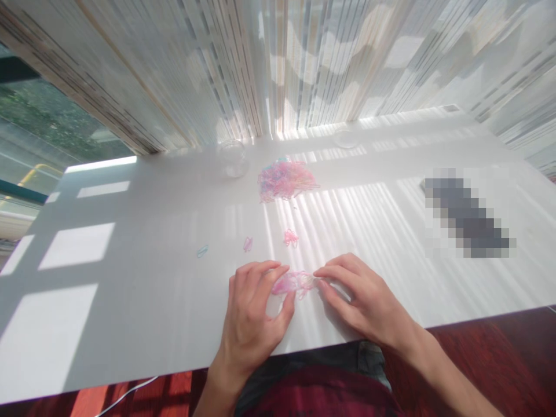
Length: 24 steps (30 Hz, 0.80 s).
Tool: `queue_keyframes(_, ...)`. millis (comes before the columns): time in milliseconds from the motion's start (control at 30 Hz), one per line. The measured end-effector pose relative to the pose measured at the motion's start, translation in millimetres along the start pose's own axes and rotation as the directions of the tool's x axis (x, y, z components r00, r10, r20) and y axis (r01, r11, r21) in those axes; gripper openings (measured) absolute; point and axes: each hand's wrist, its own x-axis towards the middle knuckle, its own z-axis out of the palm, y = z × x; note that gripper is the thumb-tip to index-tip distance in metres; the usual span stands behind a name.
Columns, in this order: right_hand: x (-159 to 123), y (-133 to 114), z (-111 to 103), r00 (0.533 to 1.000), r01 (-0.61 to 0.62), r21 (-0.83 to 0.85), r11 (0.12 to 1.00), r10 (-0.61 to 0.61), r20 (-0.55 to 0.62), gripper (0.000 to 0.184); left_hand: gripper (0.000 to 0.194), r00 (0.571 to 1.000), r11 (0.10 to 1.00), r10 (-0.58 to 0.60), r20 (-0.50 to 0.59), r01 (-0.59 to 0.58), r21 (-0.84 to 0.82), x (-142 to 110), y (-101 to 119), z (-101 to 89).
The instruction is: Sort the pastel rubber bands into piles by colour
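Observation:
A small bunch of pink and whitish rubber bands (295,282) lies on the white table close to its front edge. My left hand (256,298) curves round the bunch's left side, thumb below and forefinger above, closed on it. At the opposite end my right hand (356,292) pinches a pale band between thumb and forefinger. Just beyond my hands sit a little cluster of pinkish-red bands (291,237), some purple-pink bands (248,244) and a teal one (202,251). Farther back is a larger heap of pink, purple and blue bands (286,179).
A clear round jar (233,159) stands left of the heap, and a clear lid-like disc (346,139) lies at the back. On the right is a blurred-out dark oblong object (467,214). Striped curtains (295,69) hang along the table's (152,301) far edge.

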Motion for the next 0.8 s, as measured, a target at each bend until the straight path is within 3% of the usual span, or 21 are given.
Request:
queue_keyframes(233, -10.3, -1.4, 5.8, 0.998, 0.047, -0.094, 0.995, -0.043, 0.046, 0.011, 0.03, 0.996, 0.997, 0.046, 0.072, -0.05, 0.056, 1.9, 2.0, 1.8)
queue_keyframes(800, -11.3, 0.5, 8.2, 0.997, 0.075, -0.098, 0.992, -0.075, 0.007, 0.011, 0.018, 0.997, 0.997, 0.08, 0.023, -0.08, -0.013, 0.7, 2.5, -0.4)
